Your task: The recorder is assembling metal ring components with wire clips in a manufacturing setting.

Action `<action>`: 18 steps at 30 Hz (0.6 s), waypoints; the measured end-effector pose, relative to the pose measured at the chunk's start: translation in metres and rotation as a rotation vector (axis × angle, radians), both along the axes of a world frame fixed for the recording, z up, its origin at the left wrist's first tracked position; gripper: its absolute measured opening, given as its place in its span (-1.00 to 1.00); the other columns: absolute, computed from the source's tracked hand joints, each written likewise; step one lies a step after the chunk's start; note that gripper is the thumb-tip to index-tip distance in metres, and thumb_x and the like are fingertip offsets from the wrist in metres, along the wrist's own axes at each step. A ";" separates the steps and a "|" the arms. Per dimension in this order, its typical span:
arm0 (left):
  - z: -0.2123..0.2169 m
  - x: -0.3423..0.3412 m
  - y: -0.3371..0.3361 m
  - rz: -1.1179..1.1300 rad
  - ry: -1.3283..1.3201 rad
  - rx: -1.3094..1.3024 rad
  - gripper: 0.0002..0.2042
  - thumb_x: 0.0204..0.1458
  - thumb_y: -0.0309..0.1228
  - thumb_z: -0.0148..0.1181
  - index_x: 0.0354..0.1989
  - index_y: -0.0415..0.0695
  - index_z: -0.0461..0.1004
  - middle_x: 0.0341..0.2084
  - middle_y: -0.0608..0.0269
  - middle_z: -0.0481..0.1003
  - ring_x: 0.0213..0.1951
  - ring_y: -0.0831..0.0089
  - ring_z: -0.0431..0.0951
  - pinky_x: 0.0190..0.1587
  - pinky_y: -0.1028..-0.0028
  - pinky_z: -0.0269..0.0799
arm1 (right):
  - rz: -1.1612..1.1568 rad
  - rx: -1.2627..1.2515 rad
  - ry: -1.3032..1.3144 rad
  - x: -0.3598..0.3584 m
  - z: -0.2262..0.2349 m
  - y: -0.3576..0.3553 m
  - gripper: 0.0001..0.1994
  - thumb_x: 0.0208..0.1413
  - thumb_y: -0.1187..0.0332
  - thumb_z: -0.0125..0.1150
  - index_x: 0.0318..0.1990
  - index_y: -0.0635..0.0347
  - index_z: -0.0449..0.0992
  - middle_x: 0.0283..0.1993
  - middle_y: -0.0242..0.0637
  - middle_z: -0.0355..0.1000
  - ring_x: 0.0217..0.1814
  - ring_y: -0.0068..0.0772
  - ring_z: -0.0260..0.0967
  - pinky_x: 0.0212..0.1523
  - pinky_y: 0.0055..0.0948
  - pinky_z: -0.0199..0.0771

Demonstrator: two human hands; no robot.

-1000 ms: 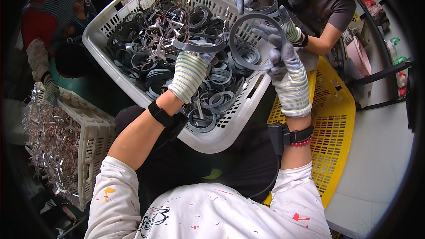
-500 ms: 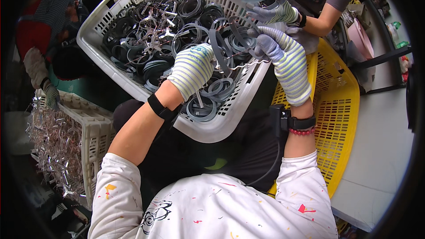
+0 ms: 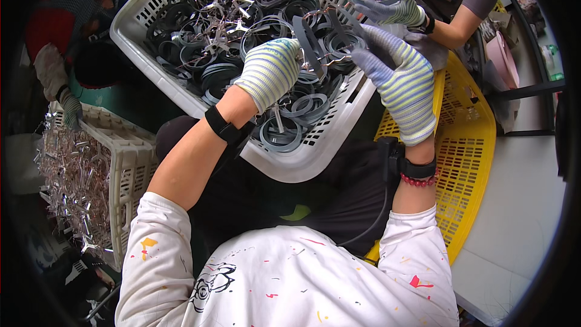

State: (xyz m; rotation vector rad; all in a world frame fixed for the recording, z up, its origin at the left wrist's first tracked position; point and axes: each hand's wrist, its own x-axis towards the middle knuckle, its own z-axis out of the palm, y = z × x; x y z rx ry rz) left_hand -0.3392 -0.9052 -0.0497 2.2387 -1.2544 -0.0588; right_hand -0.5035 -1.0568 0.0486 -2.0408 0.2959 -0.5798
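Observation:
My left hand [image 3: 270, 74], in a striped knit glove, is closed at the near part of a white basket [image 3: 284, 171]. Its fingertips grip a looped dark grey strip [image 3: 309, 47], and a thin crinkled wire [image 3: 336, 60] runs from there to the right. Exactly how strip and wire join is hidden by the glove. To the right, my right hand [image 3: 404, 85], gloved alike, has thumb and fingers apart close to the wire's end and the strip loops. Coiled grey rings [image 3: 281, 133] and silver metal pieces with wires [image 3: 224, 27] heap the basket below.
A yellow basket [image 3: 463, 169] stands at right, beside a pale surface [image 3: 511, 206]. At left, another white basket [image 3: 124, 172] holds silver wired pieces [image 3: 78, 175]. Across the white basket, a co-worker's gloved hand [image 3: 390, 9] is near more rings; another person's gloved hand [image 3: 71, 109] is at far left.
My right hand's pinch at the wire's end has loosened, and its fingers have spread. The wire's free end now sits nearer my left hand. The view has shifted slightly.

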 end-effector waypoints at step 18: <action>0.055 -0.022 0.012 -0.349 1.234 -0.232 -0.78 0.16 -0.24 0.31 -0.16 -0.11 0.65 -0.66 0.48 0.47 -0.64 0.80 0.30 -0.61 0.68 0.09 | 0.067 0.030 -0.163 0.013 -0.027 -0.022 -0.45 0.14 0.70 -0.02 0.33 0.20 0.38 0.24 -0.26 0.45 0.15 -0.54 0.45 0.13 -0.53 0.50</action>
